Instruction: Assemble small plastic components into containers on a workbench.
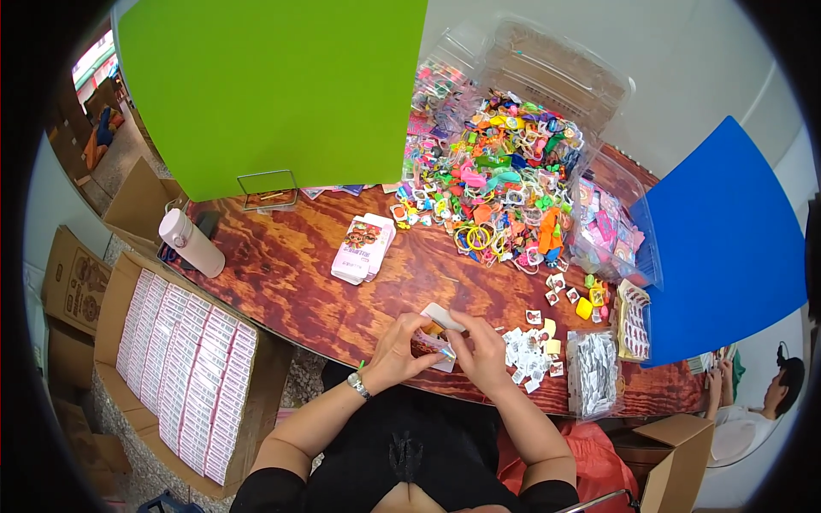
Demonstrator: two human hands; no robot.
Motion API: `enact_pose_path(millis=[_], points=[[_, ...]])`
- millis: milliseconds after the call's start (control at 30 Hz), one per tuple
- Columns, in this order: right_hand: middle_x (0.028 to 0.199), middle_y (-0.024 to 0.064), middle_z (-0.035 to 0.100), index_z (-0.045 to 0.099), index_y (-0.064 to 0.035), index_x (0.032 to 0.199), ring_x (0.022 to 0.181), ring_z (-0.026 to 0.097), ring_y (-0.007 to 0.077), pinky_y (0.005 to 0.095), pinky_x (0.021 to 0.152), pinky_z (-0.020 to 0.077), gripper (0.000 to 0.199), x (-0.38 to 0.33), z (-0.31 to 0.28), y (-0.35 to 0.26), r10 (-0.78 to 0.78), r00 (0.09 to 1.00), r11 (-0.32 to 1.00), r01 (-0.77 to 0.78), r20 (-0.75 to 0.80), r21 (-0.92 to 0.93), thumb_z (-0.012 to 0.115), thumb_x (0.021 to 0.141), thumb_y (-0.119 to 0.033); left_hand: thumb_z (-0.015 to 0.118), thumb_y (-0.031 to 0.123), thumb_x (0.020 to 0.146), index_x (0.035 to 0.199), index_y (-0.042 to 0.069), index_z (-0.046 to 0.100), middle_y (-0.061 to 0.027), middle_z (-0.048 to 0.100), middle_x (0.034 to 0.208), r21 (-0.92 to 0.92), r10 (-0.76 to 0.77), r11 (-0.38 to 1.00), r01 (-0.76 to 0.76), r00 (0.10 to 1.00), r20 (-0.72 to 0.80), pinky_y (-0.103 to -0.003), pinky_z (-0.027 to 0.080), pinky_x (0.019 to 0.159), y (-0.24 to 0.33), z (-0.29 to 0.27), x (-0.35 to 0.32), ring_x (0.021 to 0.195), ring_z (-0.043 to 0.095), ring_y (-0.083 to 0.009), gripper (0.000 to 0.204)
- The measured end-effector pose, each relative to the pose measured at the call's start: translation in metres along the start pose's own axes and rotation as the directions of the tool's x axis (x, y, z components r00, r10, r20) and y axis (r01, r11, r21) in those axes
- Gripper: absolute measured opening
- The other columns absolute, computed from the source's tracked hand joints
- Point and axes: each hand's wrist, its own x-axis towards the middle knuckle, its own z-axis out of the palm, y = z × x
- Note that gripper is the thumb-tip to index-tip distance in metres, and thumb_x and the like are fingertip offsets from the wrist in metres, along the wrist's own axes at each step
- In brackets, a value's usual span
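Pink bottle (191, 243) stands left of toy heap (505, 179).

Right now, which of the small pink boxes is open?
The small box held in both hands near the table's edge, flap raised; the stack of flat boxes at mid-table lies unfolded.

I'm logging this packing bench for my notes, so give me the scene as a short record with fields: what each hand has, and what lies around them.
Left hand: left hand, wristwatch on, fingers closed on the small box
Right hand: right hand, grip closed on the same box's open end
Surface: dark wooden table
Ahead of hands: stack of flat printed cartons
Far side: heap of colourful plastic trinkets
Right of hands: small white packets, clear bag of packets
Left: pink-white bottle, big carton of packed boxes
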Motion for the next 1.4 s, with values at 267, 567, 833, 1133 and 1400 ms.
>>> enact_pose_path(millis=[267, 567, 833, 1133, 1400], points=[[0.105, 0.0107, 0.069, 0.072, -0.0049, 0.107, 0.089, 0.068, 0.0284, 0.0378, 0.075, 0.0546, 0.022, 0.005, -0.006, 0.001, -0.275, 0.954, 0.944, 0.292, 0.122, -0.154, 0.074, 0.085, -0.002, 0.091, 0.023, 0.071, 0.143, 0.006, 0.034, -0.0206, 0.057, 0.127, 0.015, -0.111, 0.994, 0.112, 0.992, -0.061, -0.045, 0.052, 0.092, 0.011, -0.002, -0.005, 0.111, 0.061, -0.0377, 0.094], [0.098, 0.0119, 0.068, 0.073, -0.0035, 0.106, 0.084, 0.068, 0.0279, 0.0349, 0.072, 0.0550, 0.019, 0.015, -0.003, -0.017, -0.043, 0.989, 0.992, 0.059, 0.143, -0.111, 0.074, 0.087, -0.002, 0.091, 0.021, 0.071, 0.147, 0.000, 0.032, -0.0261, 0.054, 0.134, 0.084, -0.078, 0.993, 0.078, 0.997, 0.004, -0.046, 0.052, 0.095, 0.009, -0.006, -0.002, 0.119, 0.059, -0.0418, 0.098], [0.097, 0.0096, 0.069, 0.074, -0.0042, 0.107, 0.087, 0.066, 0.0279, 0.0374, 0.073, 0.0533, 0.029, 0.014, -0.001, -0.020, -0.193, 0.962, 0.943, 0.236, 0.193, -0.233, 0.075, 0.079, 0.003, 0.086, 0.016, 0.072, 0.157, -0.005, 0.022, -0.0280, 0.053, 0.133, 0.123, -0.026, 0.992, 0.024, 1.000, 0.013, -0.047, 0.051, 0.097, 0.016, -0.010, 0.003, 0.120, 0.057, -0.0432, 0.108], [0.101, 0.0111, 0.072, 0.070, -0.0005, 0.112, 0.095, 0.067, 0.0226, 0.0336, 0.078, 0.0551, 0.021, -0.005, 0.012, -0.007, 0.077, 0.997, 0.993, -0.077, 0.003, 0.089, 0.070, 0.091, 0.000, 0.081, 0.023, 0.080, 0.154, -0.014, 0.004, -0.0325, 0.050, 0.125, 0.179, -0.148, 0.974, 0.143, 0.989, 0.018, -0.048, 0.050, 0.091, 0.027, -0.006, 0.004, 0.108, 0.056, -0.0457, 0.113], [0.113, 0.0153, 0.071, 0.067, 0.0000, 0.123, 0.105, 0.068, 0.0279, 0.0371, 0.088, 0.0541, 0.034, -0.013, 0.010, -0.008, 0.051, 0.996, 0.999, -0.051, 0.069, -0.003, 0.072, 0.090, -0.005, 0.080, 0.020, 0.081, 0.155, -0.012, 0.007, -0.0316, 0.047, 0.130, 0.126, -0.202, 0.972, 0.201, 0.979, -0.007, -0.049, 0.047, 0.098, 0.028, -0.003, 0.003, 0.114, 0.052, -0.0468, 0.109]])
